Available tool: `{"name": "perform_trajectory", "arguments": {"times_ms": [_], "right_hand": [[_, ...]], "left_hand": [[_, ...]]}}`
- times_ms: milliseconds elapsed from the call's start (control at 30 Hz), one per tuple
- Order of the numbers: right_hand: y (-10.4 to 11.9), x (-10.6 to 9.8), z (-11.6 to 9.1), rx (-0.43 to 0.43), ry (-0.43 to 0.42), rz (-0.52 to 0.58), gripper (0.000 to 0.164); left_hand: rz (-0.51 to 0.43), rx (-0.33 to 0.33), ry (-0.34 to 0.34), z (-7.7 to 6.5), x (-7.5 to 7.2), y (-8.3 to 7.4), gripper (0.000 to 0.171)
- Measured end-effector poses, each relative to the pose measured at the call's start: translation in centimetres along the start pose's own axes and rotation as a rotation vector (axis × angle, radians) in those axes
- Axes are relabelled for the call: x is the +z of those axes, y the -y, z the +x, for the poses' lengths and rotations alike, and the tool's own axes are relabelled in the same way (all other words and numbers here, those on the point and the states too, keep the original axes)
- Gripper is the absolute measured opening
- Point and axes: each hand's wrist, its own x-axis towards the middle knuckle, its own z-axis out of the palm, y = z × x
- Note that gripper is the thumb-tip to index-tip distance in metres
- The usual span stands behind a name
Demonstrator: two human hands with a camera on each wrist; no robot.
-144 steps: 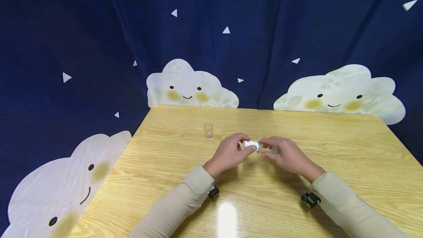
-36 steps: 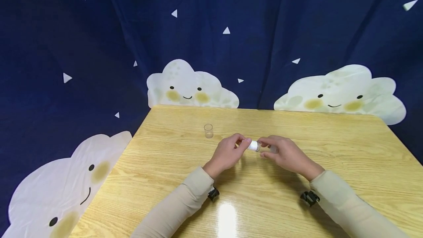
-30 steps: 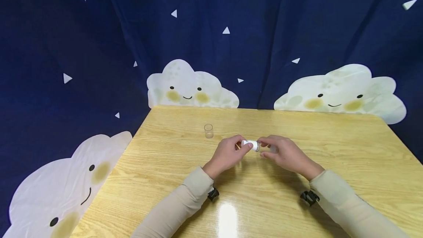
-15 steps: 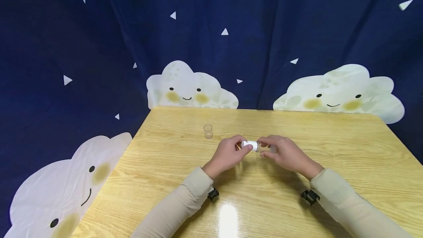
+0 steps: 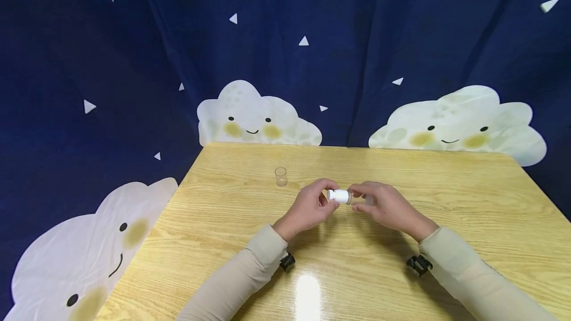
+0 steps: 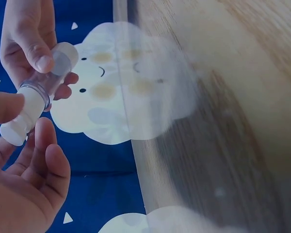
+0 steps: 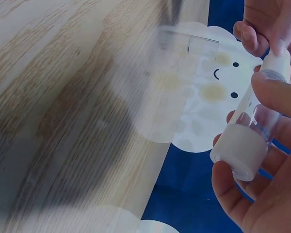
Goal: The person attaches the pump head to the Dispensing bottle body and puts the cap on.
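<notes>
Between both hands, a small clear pump bottle [image 7: 254,116] is held above the table on its side, its white top [image 5: 340,196] pointing left. My left hand [image 5: 308,209] has its thumb and fingers around that white top; in the left wrist view the thumb lies against the collar. The clear body is gripped by my right hand [image 5: 392,209], whose thumb presses near the collar in the right wrist view. A white base [image 7: 241,150] fills the bottle's lower end. Behind the left hand stands a clear cup-like cap [image 5: 281,177] on the table.
The wooden table [image 5: 223,241] spreads under both arms, with a bright reflection near the front. A dark blue curtain [image 5: 276,24] with clouds and white triangles hangs at the back and left. A black strap device [image 5: 419,265] sits at the right wrist.
The left thumb, which covered the end of the white top, has moved down toward its lower side, so more white shows. The right hand and the clear cap stay almost unchanged.
</notes>
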Motion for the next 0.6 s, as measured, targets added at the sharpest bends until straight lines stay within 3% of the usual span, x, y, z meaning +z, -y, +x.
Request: {"name": "perform_trajectory", "arguments": {"times_ms": [133,300,467,600], "right_hand": [[-0.08,0.08,-0.02,0.012,0.011,0.009,0.036],[-0.11,0.15,-0.05,0.028,0.025,0.018,0.038],[0.03,0.03,-0.13,0.026,0.025,0.011,0.038],[0.08,-0.02,-0.15,0.027,0.027,0.007,0.039]], "left_hand": [[0.029,0.048,0.001,0.07,-0.03,0.14,0.028],[0.022,0.039,0.019,0.08,-0.04,0.10,0.036],[-0.002,-0.053,0.013,0.19,0.07,-0.04,0.051],[0.007,-0.128,-0.009,0.23,0.10,-0.27,0.050]]}}
